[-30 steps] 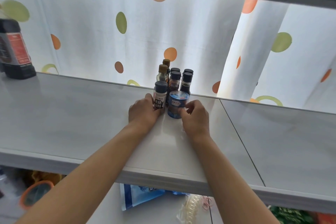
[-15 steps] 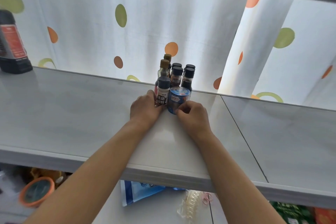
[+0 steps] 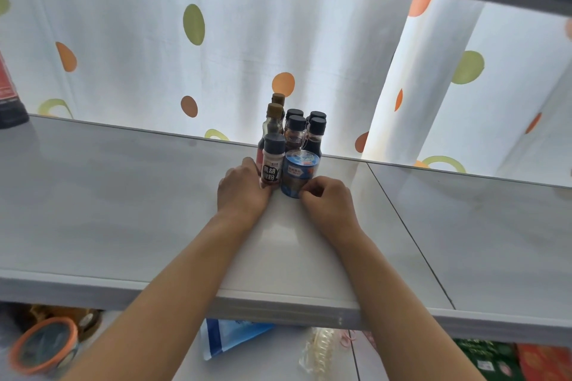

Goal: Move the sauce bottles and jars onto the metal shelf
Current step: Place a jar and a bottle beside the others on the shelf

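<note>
Over the last second both hands had nudged the small pepper shaker with the dark cap and the squat blue-lidded jar back against the cluster of dark-capped sauce bottles near the rear edge of the grey metal shelf. The left hand stayed wrapped on the shaker, the right hand pinched the jar, so this pair looked nearly placed.

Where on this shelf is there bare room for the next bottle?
The shelf is bare from the left hand out to the dark bottle at the far left, and right of the seam too. It is crowded mid-shelf: the bottle cluster, pepper jar and blue-lidded jar.
</note>
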`<state>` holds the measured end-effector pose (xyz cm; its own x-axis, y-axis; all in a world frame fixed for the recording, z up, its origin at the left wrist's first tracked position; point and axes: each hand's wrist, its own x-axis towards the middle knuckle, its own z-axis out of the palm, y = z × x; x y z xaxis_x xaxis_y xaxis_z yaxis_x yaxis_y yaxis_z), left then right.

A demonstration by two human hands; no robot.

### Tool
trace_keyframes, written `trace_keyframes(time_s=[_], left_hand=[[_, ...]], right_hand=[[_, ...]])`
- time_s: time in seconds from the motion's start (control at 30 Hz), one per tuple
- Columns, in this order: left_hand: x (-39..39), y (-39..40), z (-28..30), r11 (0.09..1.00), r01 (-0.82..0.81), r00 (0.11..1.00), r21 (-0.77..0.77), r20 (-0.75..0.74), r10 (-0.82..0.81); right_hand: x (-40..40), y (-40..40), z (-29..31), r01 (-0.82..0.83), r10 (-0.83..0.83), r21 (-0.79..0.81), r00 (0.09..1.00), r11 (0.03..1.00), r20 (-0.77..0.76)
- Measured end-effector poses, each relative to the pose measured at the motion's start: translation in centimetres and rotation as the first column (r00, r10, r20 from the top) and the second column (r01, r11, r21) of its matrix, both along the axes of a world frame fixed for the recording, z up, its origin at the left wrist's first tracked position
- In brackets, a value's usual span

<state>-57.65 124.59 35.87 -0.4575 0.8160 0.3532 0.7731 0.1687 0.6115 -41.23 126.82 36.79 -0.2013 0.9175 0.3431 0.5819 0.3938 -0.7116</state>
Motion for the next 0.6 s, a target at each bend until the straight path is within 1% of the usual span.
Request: trace_keyframes(time_s=[0.07,0.1,0.2,0.3,0.37,0.43,0.5,0.57,0.6], left_hand=[[0.0,-0.2,-0.1,1.0,-0.011,0.999,0.01,0.034,0.011],[0.0,-0.4,-0.1,1.0,-0.015,1.0,0.008,0.015,0.015],[0.8,-1.8,0.4,0.998,0.007,0.985,-0.068,-0.169,-0.019],[2.0,-3.7,0.7,0.986,0.055,0.965,-0.158,-0.245,-0.093],[2.6,-5.5,0.7,0.974,0.085,0.95,-0.208,-0.277,-0.142],[3.2,-7.6,0.4,0.959,0.126,0.926,-0.253,-0.316,-0.205],[3.7,-9.9,0.1,0.951,0.16,0.913,-0.265,-0.327,-0.245],[4.1,-12.1,-0.3,0.955,0.146,0.924,-0.259,-0.31,-0.225],[4.3,-13.0,-0.4,0.962,0.126,0.928,-0.243,-0.314,-0.201]], right_hand=[[0.1,-0.1,0.0,0.008,-0.008,0.012,1.0,1.0,0.002],[0.2,-0.2,0.0,0.002,-0.002,0.02,1.0,1.0,0.014],[0.2,-0.4,-0.2,-0.039,0.037,0.019,0.994,0.999,0.105],[0.1,-1.0,-0.6,-0.076,0.067,0.027,0.965,0.997,0.255],[0.0,-1.8,-0.5,-0.098,0.077,0.033,0.91,0.995,0.407],[0.2,-2.6,-0.2,-0.115,0.105,-0.013,0.854,0.993,0.51],[0.7,-4.0,-0.3,-0.154,0.18,-0.094,0.784,0.984,0.594],[1.2,-5.6,-0.7,-0.217,0.247,-0.127,0.718,0.968,0.651],[1.5,-6.4,-0.7,-0.241,0.263,-0.126,0.707,0.962,0.656]])
